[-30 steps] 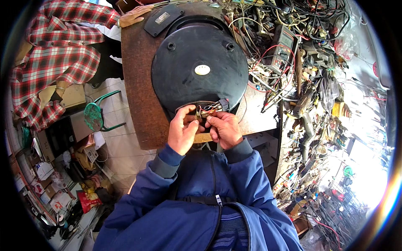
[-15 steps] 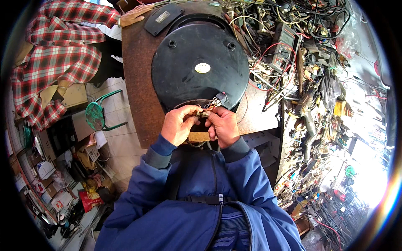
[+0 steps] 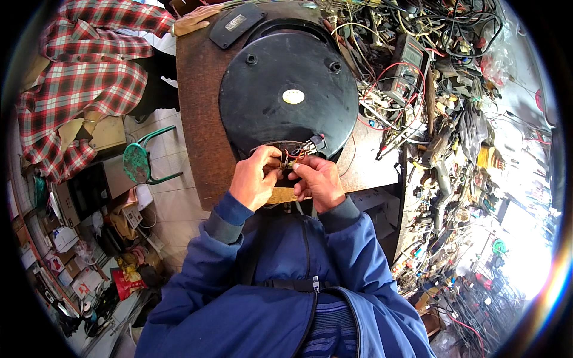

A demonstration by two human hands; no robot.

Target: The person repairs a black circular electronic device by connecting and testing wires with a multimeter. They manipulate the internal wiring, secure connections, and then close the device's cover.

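Note:
A large round black appliance (image 3: pixel 280 116) with an oval white sticker lies on the wooden table in front of me. Thin wires (image 3: pixel 296 154) come out at its near edge, joined to a connector block (image 3: pixel 317 143) there. My left hand (image 3: pixel 256 178) pinches some of these wires between thumb and fingertips. Across a small gap, my right hand (image 3: pixel 320 182) grips wires near a small pale piece, thumb against forefinger. The exact ends between my fingertips are too small to make out.
A dark flat cover (image 3: pixel 236 25) lies at the far left of the brown tabletop (image 3: pixel 200 107). A multimeter (image 3: pixel 409 68) with red and black leads rests among heaped cables on the right. At far left, another person's hand (image 3: pixel 192 22) touches the table; a green stool (image 3: pixel 137 164) stands below.
My fingertips have drawn slightly apart, and more of the coloured wires shows between them. The whole view has shifted a little.

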